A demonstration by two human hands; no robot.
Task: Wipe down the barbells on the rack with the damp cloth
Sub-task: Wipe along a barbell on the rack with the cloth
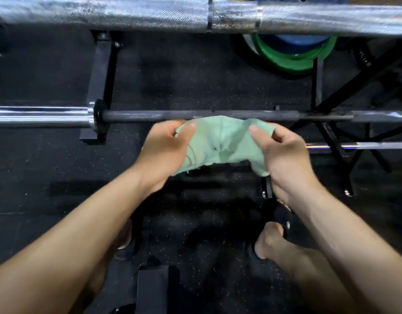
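the cloth [220, 141], pale green and rumpled, hangs stretched between both hands just in front of the dark bar [195, 114], its top edge overlapping that bar's shaft in view; whether it touches the metal cannot be told. the left hand [166, 150] pinches the cloth's left edge, thumb on top and fingers curled under the fabric. the right hand [284, 152] pinches the right edge the same way, thumb pressed onto the cloth, fingers folded behind it. the cloth's lower edge is frayed and sags between the wrists.

the dark bar runs across the view, with a chrome sleeve [39, 116] and collar at its left end. a knurled silver bar [127, 12] lies closer to the camera, across the top of the view. a third bar [363, 145] shows to the right, behind the right hand. black rack legs [100, 71] stand on a speckled black rubber floor [184, 75]. green and blue plates [293, 53] sit beyond the bars. the person's bare knees show at the bottom.
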